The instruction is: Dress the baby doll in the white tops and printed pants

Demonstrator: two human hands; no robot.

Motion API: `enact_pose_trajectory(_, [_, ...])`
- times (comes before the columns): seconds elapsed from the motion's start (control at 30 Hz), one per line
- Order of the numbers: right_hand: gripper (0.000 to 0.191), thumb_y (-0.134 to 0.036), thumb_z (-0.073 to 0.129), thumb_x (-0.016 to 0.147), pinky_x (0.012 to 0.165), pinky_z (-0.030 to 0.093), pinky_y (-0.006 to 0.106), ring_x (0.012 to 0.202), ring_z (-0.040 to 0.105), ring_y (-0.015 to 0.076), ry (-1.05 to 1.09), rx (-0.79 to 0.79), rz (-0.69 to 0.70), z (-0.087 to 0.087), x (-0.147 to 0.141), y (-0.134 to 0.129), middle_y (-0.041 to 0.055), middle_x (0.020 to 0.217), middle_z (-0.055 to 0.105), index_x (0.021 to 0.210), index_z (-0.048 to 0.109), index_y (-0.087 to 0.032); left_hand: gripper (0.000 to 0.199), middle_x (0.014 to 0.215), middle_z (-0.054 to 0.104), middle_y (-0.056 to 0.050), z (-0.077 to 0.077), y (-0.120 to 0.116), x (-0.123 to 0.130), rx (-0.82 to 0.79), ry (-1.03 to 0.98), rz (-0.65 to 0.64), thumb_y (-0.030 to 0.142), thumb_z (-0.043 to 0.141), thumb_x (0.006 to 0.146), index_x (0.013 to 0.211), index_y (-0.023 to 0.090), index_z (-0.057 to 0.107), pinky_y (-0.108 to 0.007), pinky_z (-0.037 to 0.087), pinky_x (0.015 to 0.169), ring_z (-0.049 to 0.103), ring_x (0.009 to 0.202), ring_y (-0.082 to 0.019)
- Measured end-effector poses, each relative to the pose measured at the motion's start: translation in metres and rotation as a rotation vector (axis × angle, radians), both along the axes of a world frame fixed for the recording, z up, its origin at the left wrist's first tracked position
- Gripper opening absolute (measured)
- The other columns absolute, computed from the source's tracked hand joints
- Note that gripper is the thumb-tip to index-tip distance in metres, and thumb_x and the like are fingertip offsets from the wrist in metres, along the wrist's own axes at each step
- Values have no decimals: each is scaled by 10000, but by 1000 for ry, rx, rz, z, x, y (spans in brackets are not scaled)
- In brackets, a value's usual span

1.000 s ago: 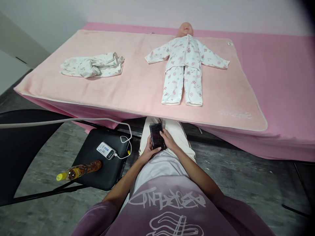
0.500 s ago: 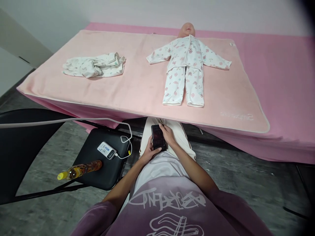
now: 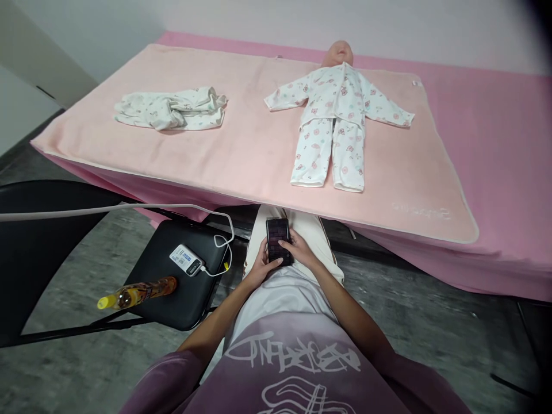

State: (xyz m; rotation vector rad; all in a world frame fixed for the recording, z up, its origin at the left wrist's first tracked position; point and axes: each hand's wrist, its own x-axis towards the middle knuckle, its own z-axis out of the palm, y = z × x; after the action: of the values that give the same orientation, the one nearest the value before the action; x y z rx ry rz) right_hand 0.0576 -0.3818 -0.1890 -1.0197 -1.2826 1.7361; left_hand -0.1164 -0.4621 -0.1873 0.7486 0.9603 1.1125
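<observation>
A black smartphone (image 3: 278, 233) with a dim screen lies over my lap, just below the table's front edge. Around its lower left side my left hand (image 3: 260, 267) is closed, thumb on the lower part of the screen. My right hand (image 3: 301, 250) grips the phone's right side, its thumb lying over the middle of the screen. Fingers behind the phone are hidden. Beyond the hands, a baby doll (image 3: 339, 53) lies face up on the table, in a white printed top (image 3: 334, 95) and matching trousers (image 3: 348, 155), sleeves spread out.
A folded white printed garment (image 3: 168, 110) lies on the pink mat (image 3: 241, 155) at left. On the black chair (image 3: 185, 307) are a white power bank (image 3: 186, 260) with a cable (image 3: 230, 253) and a yellow-capped drink bottle (image 3: 138, 293). A pink cloth (image 3: 509, 172) covers the table.
My right hand has slid down the phone's side, and its thumb has moved from the upper right edge onto the screen. The view has shifted slightly.
</observation>
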Motion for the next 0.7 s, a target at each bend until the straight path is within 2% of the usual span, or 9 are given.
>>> enact_pose_trajectory(0.27, [497, -515, 821, 921, 1005, 607, 402, 1098, 743, 255, -87, 39, -36, 5, -6, -3, 71, 1216, 781, 1300, 681, -226, 1168, 1674, 555, -151, -3, -1, -2, 3, -23, 0, 371, 931, 883, 1785, 349, 189, -590, 410, 1322, 565, 1533, -353])
enact_pose_trajectory(0.4, [521, -517, 795, 936, 1080, 588, 423, 1154, 738, 257, -69, 82, -30, 5, -5, -3, 87, 1268, 771, 1345, 654, -228, 1153, 1700, 525, -150, -2, 1, -2, 7, -24, 4, 383, 937, 873, 1777, 344, 223, -591, 384, 1338, 543, 1552, -354])
enact_pose_trajectory(0.57, [633, -499, 775, 964, 1109, 582, 422, 1211, 725, 255, -6, 50, 36, 2, 0, -3, 106, 1356, 743, 1510, 586, -242, 1139, 1694, 525, -155, -1, 1, 0, -2, -47, 28, 402, 942, 864, 1766, 334, 251, -581, 359, 1352, 508, 1580, -357])
enact_pose_trajectory(0.7, [656, -478, 771, 977, 1150, 560, 446, 1270, 701, 265, -6, 60, 44, -1, 2, -3, 113, 1401, 727, 1557, 570, -245, 1142, 1686, 530, -154, -2, 2, 1, -8, -51, 37, 405, 945, 857, 1763, 338, 253, -586, 354, 1351, 516, 1573, -358])
